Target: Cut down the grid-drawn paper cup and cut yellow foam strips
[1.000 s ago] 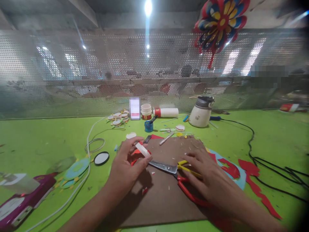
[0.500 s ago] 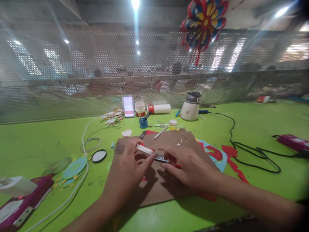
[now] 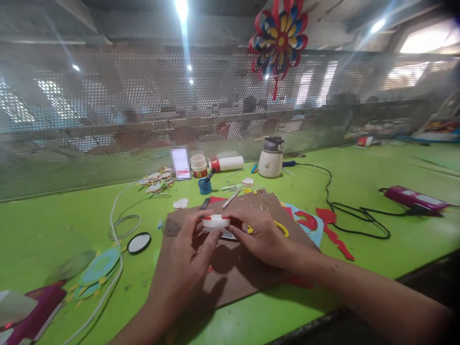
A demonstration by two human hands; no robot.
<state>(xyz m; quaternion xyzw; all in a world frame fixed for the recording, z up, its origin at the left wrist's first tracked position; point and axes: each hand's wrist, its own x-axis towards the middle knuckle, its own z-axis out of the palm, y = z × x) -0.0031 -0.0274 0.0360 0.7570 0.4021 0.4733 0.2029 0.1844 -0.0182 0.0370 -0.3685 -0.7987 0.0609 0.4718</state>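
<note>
A short white ring or disc with red edging (image 3: 216, 221) is held up edge-on over the brown board (image 3: 230, 282). My left hand (image 3: 192, 249) pinches its left side, thumb below and fingers around it. My right hand (image 3: 257, 235) is closed at its right end, fingertips pressed on the red edging. Scissors with yellow handles (image 3: 282, 228) show behind and beneath my right hand, and their blade (image 3: 229, 235) points left under the white piece. A silver pen-like tool (image 3: 231, 199) lies on the board's far part among small scraps.
Behind the board stand a blue pot (image 3: 204, 186), a paper cup (image 3: 199, 165), a phone (image 3: 180, 164) and a white kettle-shaped bottle (image 3: 270, 158). Red paper scraps (image 3: 336, 235) lie right. Cables and a purple power strip (image 3: 413, 199) are further right. A round black-rimmed disc (image 3: 139, 243) lies left.
The white piece has turned level and edge-on. My right hand has moved left and now grips its right end. Yellow scissor handles have come into view. The camera view has shifted right.
</note>
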